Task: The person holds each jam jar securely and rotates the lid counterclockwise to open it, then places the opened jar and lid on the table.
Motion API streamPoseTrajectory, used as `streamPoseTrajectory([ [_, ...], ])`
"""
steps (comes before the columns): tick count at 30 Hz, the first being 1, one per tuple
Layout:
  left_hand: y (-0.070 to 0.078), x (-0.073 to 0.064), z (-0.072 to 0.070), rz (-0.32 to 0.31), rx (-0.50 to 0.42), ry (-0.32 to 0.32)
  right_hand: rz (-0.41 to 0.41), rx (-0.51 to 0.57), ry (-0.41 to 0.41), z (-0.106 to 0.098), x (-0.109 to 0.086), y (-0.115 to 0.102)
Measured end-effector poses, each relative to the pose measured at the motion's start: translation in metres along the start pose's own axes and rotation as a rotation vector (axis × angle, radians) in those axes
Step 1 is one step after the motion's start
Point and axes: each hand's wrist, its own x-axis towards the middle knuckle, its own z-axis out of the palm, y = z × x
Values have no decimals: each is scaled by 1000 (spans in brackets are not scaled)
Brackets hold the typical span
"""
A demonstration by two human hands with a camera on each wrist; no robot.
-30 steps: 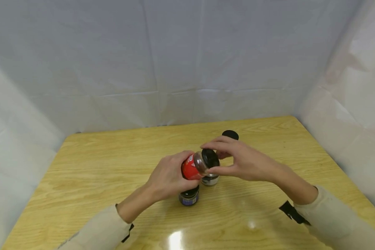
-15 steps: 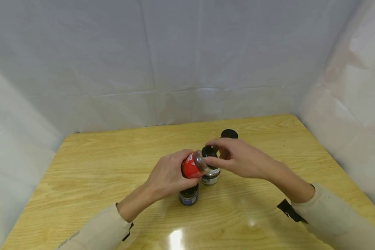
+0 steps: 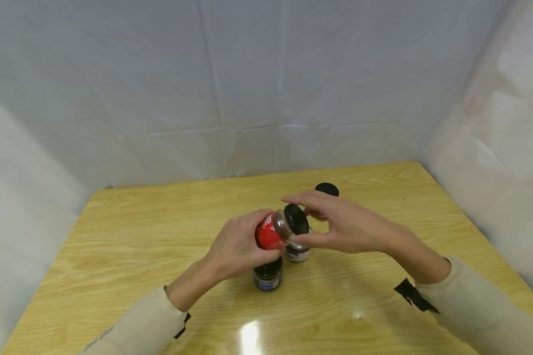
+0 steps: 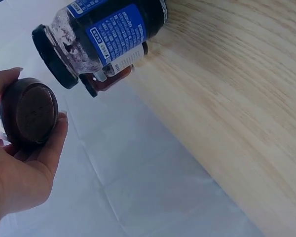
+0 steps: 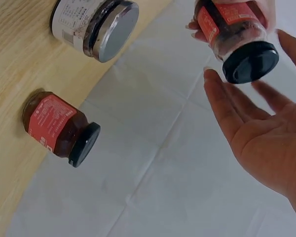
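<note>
My left hand (image 3: 240, 246) grips a glass jar (image 3: 272, 232) with a red label, held tilted above the table, its black lid (image 3: 296, 219) toward the right hand. The left wrist view shows the jar's dark base (image 4: 35, 114) between thumb and fingers. My right hand (image 3: 351, 224) is spread about the lid, thumb below and fingers above; in the right wrist view the fingers (image 5: 226, 106) stand apart from the lid. Below the held jar stands a blue-label jar (image 3: 268, 280) with a black lid. Beside it is a white-label jar (image 5: 75, 22) with a silver lid.
Another red-label jar (image 5: 52, 121) with a black lid stands farther back, partly hidden by the right hand in the head view. The wooden table (image 3: 160, 217) meets pale sheets (image 3: 248, 88) at the back and both sides.
The right fingers curled in on the lid half a second ago and have now spread open around it. The left hand keeps its grip, the jar shifting only slightly. The standing jars have not moved.
</note>
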Motion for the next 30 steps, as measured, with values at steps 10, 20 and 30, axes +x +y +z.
streamPoseTrajectory([
  [10,-2,0,0,-15,16,6,171,26,29,4,8,-1],
  [20,-4,-1,0,-3,25,8,52,16,34,3,9,3],
  [30,-5,-2,1,11,10,11,-90,11,10,-2,7,8],
])
